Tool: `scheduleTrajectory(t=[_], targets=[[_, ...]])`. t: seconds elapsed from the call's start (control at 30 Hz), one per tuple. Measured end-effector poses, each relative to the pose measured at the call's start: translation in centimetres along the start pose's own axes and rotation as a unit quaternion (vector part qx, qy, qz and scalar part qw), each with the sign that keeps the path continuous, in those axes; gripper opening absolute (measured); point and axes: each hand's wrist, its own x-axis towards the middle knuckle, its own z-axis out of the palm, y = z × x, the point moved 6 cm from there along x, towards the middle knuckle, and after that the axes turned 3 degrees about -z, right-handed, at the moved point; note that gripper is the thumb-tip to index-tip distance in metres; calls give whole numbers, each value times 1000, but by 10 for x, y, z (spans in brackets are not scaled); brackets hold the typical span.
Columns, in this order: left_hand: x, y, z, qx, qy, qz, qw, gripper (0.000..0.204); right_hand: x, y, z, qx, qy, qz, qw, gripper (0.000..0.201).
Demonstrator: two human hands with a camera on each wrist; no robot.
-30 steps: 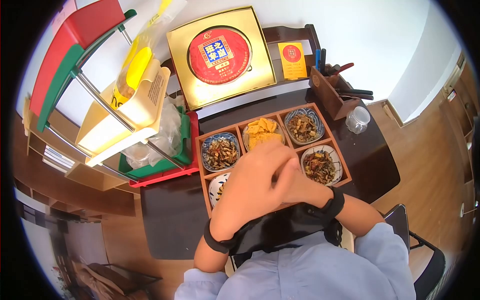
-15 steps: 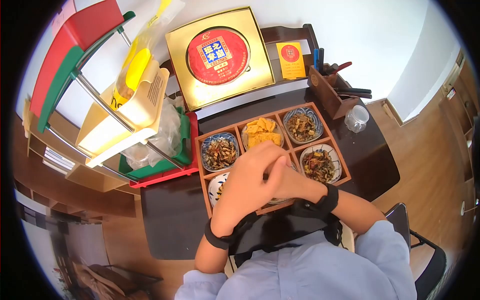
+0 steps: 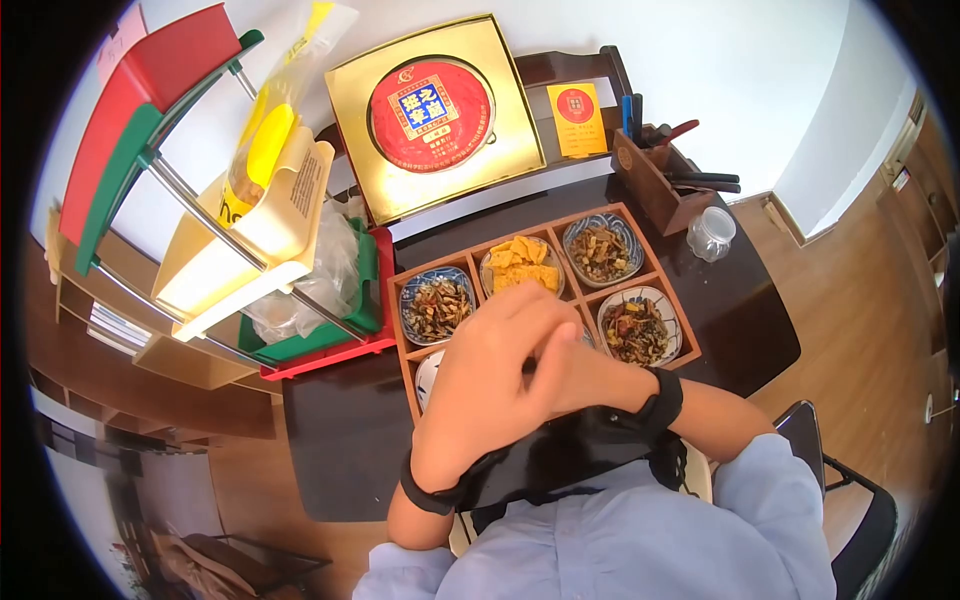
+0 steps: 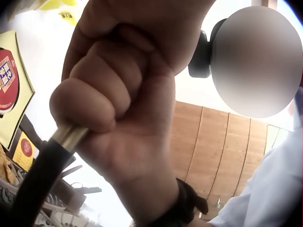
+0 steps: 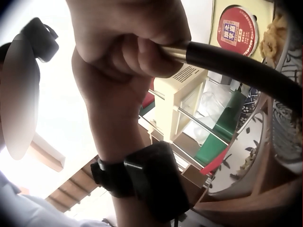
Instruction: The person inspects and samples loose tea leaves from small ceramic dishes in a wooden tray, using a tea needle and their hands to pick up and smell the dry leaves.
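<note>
Both hands are clasped together low over the front of a wooden compartment tray (image 3: pixel 664 270); the left hand (image 3: pixel 490 375) covers part of the right hand (image 3: pixel 597 378). In the left wrist view, curled fingers hold the brass-coloured end of a thick black rod (image 4: pixel 41 175), which points down to the left. The right wrist view shows the same black rod (image 5: pixel 236 64) leaving the joined hands toward the bowls. From the head the rod is hidden. Just beyond the fingers stands a dish of orange-yellow crisp pieces (image 3: pixel 522 262); dark dried food (image 3: pixel 637 330) fills a bowl at the right.
A gold box (image 3: pixel 350 120) leans at the back beside a yellow card (image 3: pixel 577 140). The wooden holder (image 3: pixel 655 185) with pens and a clear jar (image 3: pixel 711 235) stand right. A red and green rack with a cream bin (image 3: pixel 250 230) rises on the left.
The clasped hands have shifted slightly left and toward the body, and the view has moved a little. The grip looks unchanged, and the tray and its bowls are as before.
</note>
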Motion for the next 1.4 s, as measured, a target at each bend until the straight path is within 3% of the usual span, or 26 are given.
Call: scheduleTrajectory(t=[0.1, 0.17, 0.3, 0.37, 0.47, 0.63, 0.73, 0.87, 1.0, 1.07, 1.17, 1.3, 1.4], targets=[[-3, -16, 10, 22, -11, -17, 1000, 8, -5, -1, -2, -49, 54, -54, 996, 20], [-2, -21, 10, 13, -9, -23, 1000, 8, -4, 19, 0, -14, 5, 49, 999, 21], [2, -7, 2, 12, -3, -7, 1000, 9, -2, 12, -1, 15, -18, 66, 998, 22], [-2, -4, 4, 16, -7, -7, 1000, 9, -9, 0, -1, -46, 61, -30, 997, 24], [-3, -13, 10, 3, -19, -28, 999, 11, -13, 17, 2, 2, 64, -16, 998, 25], [3, -9, 7, 23, -13, -39, 999, 14, -16, 24, 0, 18, 48, 18, 999, 26], [4, -5, 7, 25, -3, -2, 1000, 13, -12, 28, -1, 31, 30, 37, 998, 26], [4, -21, 12, 36, -18, -47, 998, 12, -7, 31, -5, 49, 11, 67, 996, 27], [6, -3, 4, 24, -13, -14, 1000, 12, -2, 12, -8, 21, -11, 38, 999, 26], [5, -9, 8, 28, -15, -21, 999, 12, -3, 5, -10, 0, 30, -11, 999, 25], [5, -24, 14, 12, -17, -32, 999, 12, -6, 34, -7, 8, -9, 58, 998, 26], [6, -28, 16, 18, -32, -69, 997, 13, -9, 33, -9, 57, 19, 58, 997, 26], [6, -29, 15, 28, -20, -46, 998, 13, -6, 36, -10, 29, 14, 51, 998, 26]])
